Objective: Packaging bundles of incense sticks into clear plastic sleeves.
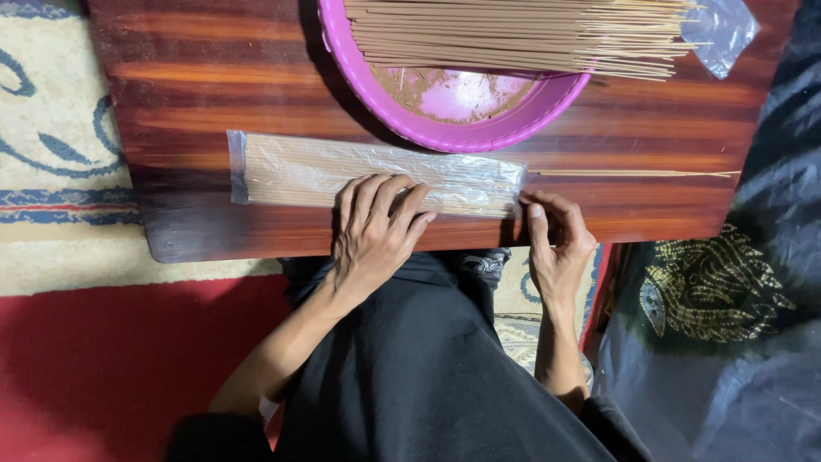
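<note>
Clear plastic sleeve of thin tan incense sticks (pixel 376 175) lies flat across the frame's centre on a reddish wooden board (pixel 197 94). Left hand (pixel 375 231) presses it with flat, spread fingers; right hand (pixel 558 244) pinches its right end. Pink round plastic basin (pixel 479 128) sits just above.

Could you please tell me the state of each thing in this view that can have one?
Clear plastic sleeve: filled with thin sticks, lying flat on the board, open end to the right.
Pink bowl: upright, brown powder inside, loose sticks across its rim.
Single stick: lying loose on the wooden board.
Left hand: flat, pressing the sleeve.
Right hand: fingertips at the sleeve's open end.
</note>
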